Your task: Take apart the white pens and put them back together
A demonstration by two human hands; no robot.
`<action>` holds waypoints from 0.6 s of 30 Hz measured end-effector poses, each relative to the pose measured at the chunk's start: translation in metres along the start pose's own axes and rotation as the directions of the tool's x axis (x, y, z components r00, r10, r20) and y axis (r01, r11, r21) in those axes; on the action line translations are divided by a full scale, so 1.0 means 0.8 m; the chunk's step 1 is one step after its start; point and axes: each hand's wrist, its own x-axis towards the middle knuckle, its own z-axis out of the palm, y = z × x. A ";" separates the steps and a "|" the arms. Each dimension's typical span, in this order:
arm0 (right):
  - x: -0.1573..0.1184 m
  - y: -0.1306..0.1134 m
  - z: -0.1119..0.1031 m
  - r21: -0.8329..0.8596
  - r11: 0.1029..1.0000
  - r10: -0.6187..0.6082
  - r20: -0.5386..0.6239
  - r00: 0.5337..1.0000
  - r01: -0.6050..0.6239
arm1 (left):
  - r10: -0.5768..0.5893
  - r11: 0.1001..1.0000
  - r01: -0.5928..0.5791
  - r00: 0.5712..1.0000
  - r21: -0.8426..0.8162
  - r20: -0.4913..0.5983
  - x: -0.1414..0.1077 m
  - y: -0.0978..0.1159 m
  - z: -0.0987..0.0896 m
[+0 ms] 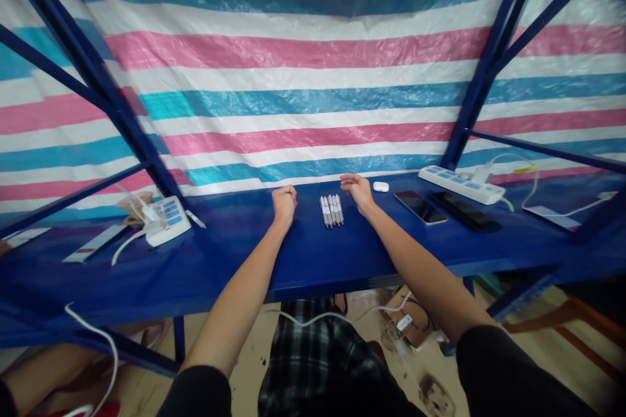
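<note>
Here, pens (332,211) lie on the bench (332,260) between the fistlike curled fingers of the left hand (284,202) and the right hand (359,192)'s loosely bent, slightly parted fingers.

Looks like a makeshift workshop or storeroom setup, but can't say exactly which. Got a striped plastic tarp (317,51) for a wall, just beyond the left hand (284,206) and right hand (357,193). Has blue metal framing (116,110) slanting up on both sides of them, racking-style, plus a plain blue bench top (235,254) right underneath. Wired pretty casually, with a white power strip (171,224) well left of the left hand and a second strip (460,185) right of the right. Even has a cardboard box (419,335) on the floor (239,378), below the right hand.
</note>
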 end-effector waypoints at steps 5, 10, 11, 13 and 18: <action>0.004 0.006 -0.004 -0.095 0.993 -0.079 -0.029 0.996 0.076 | 0.013 0.998 -0.014 1.000 0.057 0.015 -0.002 -0.002 0.001; 0.005 0.004 -0.004 0.063 0.983 -0.170 -0.077 0.982 0.175 | -0.003 0.997 0.000 0.999 0.081 0.035 -0.003 0.001 0.000; 0.004 0.002 -0.004 0.081 0.981 -0.168 -0.088 0.982 0.176 | -0.009 0.996 0.006 0.999 0.085 0.042 -0.004 0.002 0.001; 0.002 0.000 -0.003 0.116 0.983 -0.130 -0.082 0.988 0.139 | -0.020 0.995 0.015 0.998 0.099 0.053 -0.005 0.004 0.002; -0.004 -0.005 -0.005 0.030 0.999 -0.011 -0.071 0.997 0.014 | -0.043 0.992 0.035 0.997 0.125 0.062 -0.007 0.006 0.003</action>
